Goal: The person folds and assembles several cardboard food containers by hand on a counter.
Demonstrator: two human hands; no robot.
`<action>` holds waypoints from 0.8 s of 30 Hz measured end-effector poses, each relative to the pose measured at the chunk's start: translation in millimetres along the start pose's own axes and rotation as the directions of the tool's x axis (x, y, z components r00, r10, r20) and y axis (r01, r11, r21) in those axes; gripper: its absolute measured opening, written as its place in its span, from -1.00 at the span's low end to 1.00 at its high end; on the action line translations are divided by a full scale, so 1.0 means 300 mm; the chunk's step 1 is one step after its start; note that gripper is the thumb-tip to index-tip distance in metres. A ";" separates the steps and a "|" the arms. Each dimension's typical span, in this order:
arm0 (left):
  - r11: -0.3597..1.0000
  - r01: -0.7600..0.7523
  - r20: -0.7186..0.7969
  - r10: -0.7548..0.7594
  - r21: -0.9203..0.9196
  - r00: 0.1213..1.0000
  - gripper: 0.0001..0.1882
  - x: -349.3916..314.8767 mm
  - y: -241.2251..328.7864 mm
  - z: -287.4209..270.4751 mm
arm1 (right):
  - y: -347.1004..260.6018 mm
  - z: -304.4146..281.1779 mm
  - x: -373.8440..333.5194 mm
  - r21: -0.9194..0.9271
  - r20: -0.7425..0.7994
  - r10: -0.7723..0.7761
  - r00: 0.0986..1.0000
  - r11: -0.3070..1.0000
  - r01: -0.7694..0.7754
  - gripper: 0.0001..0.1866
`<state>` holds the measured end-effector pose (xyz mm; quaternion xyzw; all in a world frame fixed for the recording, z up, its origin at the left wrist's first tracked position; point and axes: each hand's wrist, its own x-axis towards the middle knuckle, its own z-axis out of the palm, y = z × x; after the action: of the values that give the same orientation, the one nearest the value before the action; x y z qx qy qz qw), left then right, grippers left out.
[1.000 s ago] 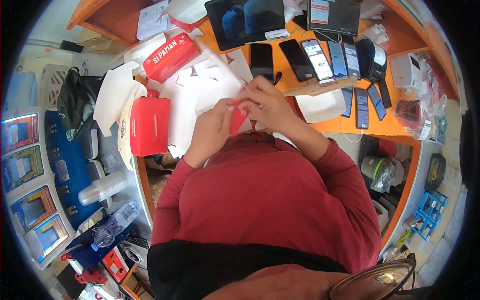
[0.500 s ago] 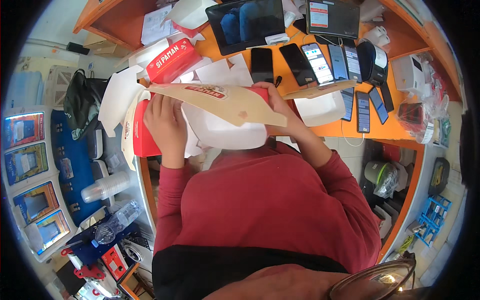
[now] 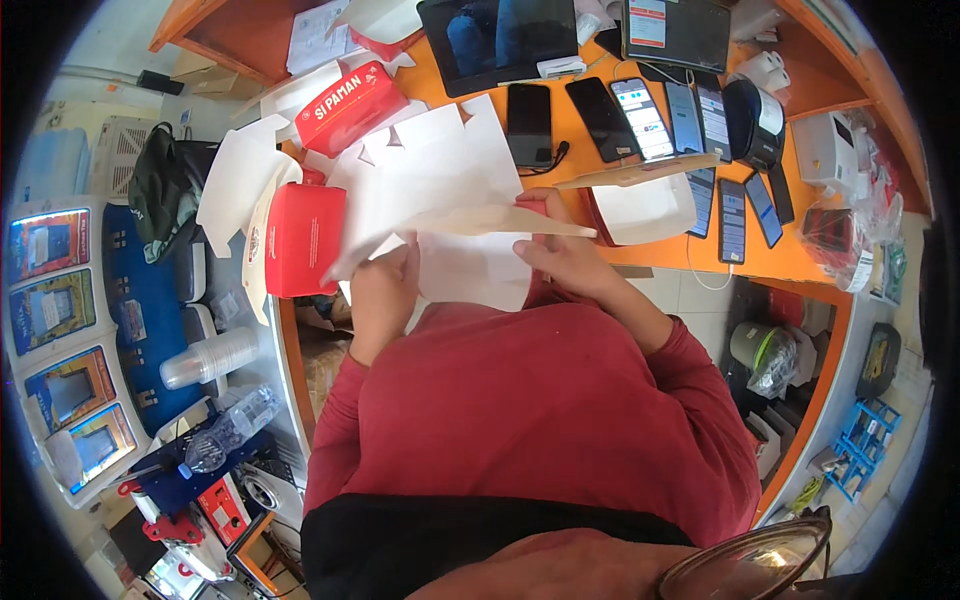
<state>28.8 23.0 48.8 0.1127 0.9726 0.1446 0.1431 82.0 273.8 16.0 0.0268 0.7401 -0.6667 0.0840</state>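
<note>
A partly folded cardboard food box (image 3: 475, 265), white inside with a tan lid flap seen nearly edge-on, is in front of my chest at the desk's near edge. My right hand (image 3: 570, 250) grips its right side, thumb on the inner face and fingers around a red outer part. At the left side of the box is my left hand (image 3: 385, 300), closed on the cardboard, its fingers partly covered by the flap and blurred. Flat white cardboard blanks (image 3: 430, 150) lie just beyond the box.
Folded red boxes stand to the left, one near (image 3: 305, 240) and one farther back (image 3: 350, 108). An open box (image 3: 645, 210) is at the right. Several phones (image 3: 642, 118), a tablet (image 3: 500, 45) and a card terminal (image 3: 755, 125) fill the back and right. Stacked plastic cups (image 3: 210, 358) lie left.
The box in my hands has tipped, its tan flap turning from face-up to nearly edge-on. My left hand has moved right and nearer to me, uncovering the red box at left.
</note>
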 end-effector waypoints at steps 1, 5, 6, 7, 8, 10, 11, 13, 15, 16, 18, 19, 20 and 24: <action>0.990 -0.138 -0.159 0.135 -0.006 0.978 -0.81 -0.002 -0.046 0.056 | -0.014 0.006 0.002 -0.022 0.024 0.014 1.000 1.000 -0.013 -0.38; 0.882 -0.467 -0.319 0.426 -0.062 0.847 -0.80 0.085 -0.282 0.274 | -0.010 0.025 0.019 0.039 0.021 0.069 0.997 0.997 -0.070 -0.38; 0.843 -0.429 -0.286 0.345 -0.323 0.894 -0.79 0.123 -0.288 0.273 | 0.004 0.030 0.025 0.093 0.014 0.082 0.997 0.992 -0.083 -0.38; 0.747 -0.357 -0.230 0.274 -0.561 0.934 -0.78 0.150 -0.292 0.276 | 0.013 0.032 0.031 0.120 -0.004 0.067 0.998 0.991 -0.066 -0.38; 0.704 -0.247 -0.144 0.202 -0.666 0.969 -0.78 0.152 -0.291 0.287 | 0.021 0.034 0.039 0.147 -0.021 0.052 0.998 0.988 -0.048 -0.38; 0.683 -0.019 0.034 0.064 -0.730 0.997 -0.72 0.146 -0.254 0.272 | 0.062 0.036 0.049 0.206 -0.044 0.067 0.997 0.977 -0.057 -0.39; 0.712 0.089 0.122 -0.005 -0.696 0.993 -0.70 0.138 -0.235 0.266 | 0.095 0.035 0.051 0.236 -0.046 0.093 0.995 0.968 -0.080 -0.39; 0.856 0.064 0.025 -0.060 -0.513 0.998 -0.61 0.124 -0.169 0.282 | 0.105 0.037 0.059 0.234 -0.042 0.155 0.987 0.962 -0.141 -0.40; 0.858 0.143 0.073 -0.123 -0.494 0.990 -0.60 0.134 -0.162 0.302 | 0.076 0.033 0.061 0.170 -0.054 0.235 0.971 0.960 -0.223 -0.41; 0.716 0.264 0.204 -0.171 -0.647 0.964 -0.62 0.155 -0.191 0.324 | 0.064 0.031 0.066 0.205 -0.081 0.237 0.968 0.955 -0.217 -0.42; 0.497 0.244 0.233 -0.085 -0.833 0.969 -0.63 0.172 -0.272 0.307 | 0.038 0.019 0.089 0.271 -0.140 0.246 0.959 0.941 -0.201 -0.43; 0.372 0.237 0.238 -0.042 -0.898 0.970 -0.61 0.177 -0.288 0.272 | 0.008 0.008 0.095 0.359 -0.125 0.259 0.958 0.912 -0.200 -0.44; 0.274 0.139 0.155 0.039 -0.952 0.987 -0.50 0.171 -0.304 0.234 | -0.031 -0.007 0.098 0.444 -0.107 0.271 0.957 0.874 -0.198 -0.45; 0.196 -0.332 -0.268 0.293 -0.923 0.918 0.33 0.117 -0.190 0.050 | -0.061 -0.047 0.126 0.701 0.098 0.298 0.950 0.657 -0.278 -0.44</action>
<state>-9.6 -17.3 8.5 0.1954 0.6446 0.7270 0.1333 40.8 283.1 29.3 0.1824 0.4151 -0.8764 0.1621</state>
